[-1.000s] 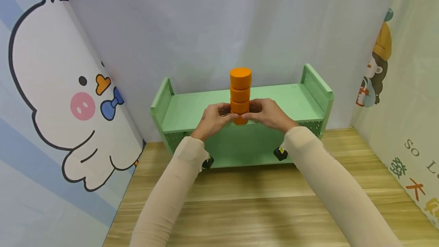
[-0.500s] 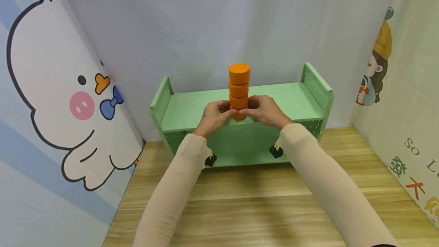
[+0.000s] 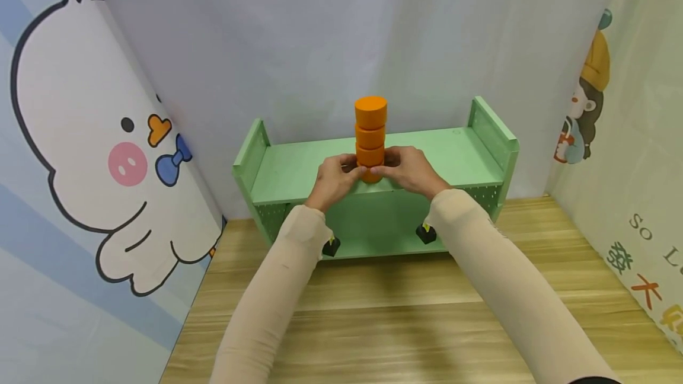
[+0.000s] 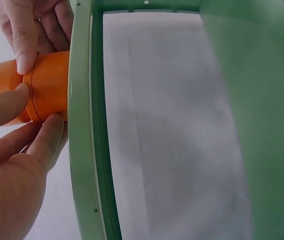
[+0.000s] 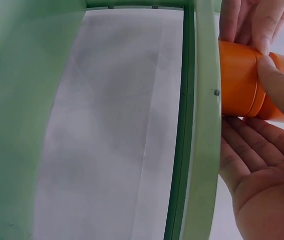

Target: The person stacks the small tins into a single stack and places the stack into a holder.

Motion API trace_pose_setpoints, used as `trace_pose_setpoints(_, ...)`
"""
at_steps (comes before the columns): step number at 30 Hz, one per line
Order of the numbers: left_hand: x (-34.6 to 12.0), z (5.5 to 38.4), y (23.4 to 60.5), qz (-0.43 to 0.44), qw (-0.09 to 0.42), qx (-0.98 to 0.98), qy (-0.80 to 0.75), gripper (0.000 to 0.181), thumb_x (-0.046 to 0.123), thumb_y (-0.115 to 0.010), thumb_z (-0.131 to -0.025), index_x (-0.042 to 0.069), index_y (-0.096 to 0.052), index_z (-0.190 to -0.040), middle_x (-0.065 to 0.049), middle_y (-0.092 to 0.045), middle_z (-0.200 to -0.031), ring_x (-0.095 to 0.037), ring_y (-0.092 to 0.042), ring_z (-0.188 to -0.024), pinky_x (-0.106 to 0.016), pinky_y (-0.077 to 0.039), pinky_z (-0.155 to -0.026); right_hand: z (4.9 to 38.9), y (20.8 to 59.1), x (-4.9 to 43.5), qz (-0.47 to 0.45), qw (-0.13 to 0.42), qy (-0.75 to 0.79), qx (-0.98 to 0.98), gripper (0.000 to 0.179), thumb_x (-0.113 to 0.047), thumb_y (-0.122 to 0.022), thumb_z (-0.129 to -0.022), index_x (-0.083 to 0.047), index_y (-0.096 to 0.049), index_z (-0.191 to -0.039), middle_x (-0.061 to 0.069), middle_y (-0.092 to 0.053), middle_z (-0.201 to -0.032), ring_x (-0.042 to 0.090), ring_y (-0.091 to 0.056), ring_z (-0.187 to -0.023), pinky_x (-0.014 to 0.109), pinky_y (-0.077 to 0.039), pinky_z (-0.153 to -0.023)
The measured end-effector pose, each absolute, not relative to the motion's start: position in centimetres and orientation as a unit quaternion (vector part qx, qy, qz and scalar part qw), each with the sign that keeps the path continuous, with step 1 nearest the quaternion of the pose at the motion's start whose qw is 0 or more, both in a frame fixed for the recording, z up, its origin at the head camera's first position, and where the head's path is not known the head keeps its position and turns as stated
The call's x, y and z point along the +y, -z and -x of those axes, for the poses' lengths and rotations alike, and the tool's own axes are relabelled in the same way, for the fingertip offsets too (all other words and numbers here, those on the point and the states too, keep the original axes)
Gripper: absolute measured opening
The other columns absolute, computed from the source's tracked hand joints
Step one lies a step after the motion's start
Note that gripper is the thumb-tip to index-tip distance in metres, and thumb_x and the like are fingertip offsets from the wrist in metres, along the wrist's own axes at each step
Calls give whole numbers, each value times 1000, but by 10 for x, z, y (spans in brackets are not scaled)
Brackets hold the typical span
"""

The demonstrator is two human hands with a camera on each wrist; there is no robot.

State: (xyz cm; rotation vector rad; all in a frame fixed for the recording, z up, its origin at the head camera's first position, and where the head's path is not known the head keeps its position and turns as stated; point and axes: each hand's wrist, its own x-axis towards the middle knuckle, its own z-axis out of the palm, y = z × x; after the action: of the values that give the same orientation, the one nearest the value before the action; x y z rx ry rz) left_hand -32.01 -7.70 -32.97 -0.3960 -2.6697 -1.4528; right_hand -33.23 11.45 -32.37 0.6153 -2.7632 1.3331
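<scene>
An upright stack of several orange cylinders stands on the upper board of a green shelf, near its front edge. My left hand grips the lower part of the stack from the left, while my right hand grips it from the right. Both thumbs meet at the front, around the seam above the lowest cylinder. Close up in the left wrist view, the bottom orange cylinder touches the shelf's board. Fingers wrap the sides; the back of the stack is hidden.
Raised green side panels end the shelf left and right. Below lies a lower shelf board. The shelf stands on a wood-grain table, with a pale curtain behind and printed cloths at the sides.
Both hands and the orange stack have moved slightly back and left over the upper board, mostly in the first half second. The grip looks the same.
</scene>
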Motion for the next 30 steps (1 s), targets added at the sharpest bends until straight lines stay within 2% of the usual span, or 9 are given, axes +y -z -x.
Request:
trace_pose_setpoints(21, -74, 321, 331, 113, 33, -872, 475, 42, 21, -62, -101, 3, -58, -139, -13, -61, -136, -26, -60, -122, -39, -52, -102, 335, 326, 113, -192, 8, -422, -886, 51, -26, -70, -96, 1, -57, -138, 18, -64, -130, 32, -63, -116, 48, -51, -101)
trace_pose_setpoints(30, -82, 315, 338, 117, 19, -873, 473, 57, 30, -57, -104, 1, -41, -151, -15, -42, -153, -28, -43, -139, -43, -42, -112, 327, 328, 116, -189, 18, -396, -899, 59, -34, -69, -96, -4, -52, -144, 17, -56, -142, 35, -57, -125, 50, -50, -103)
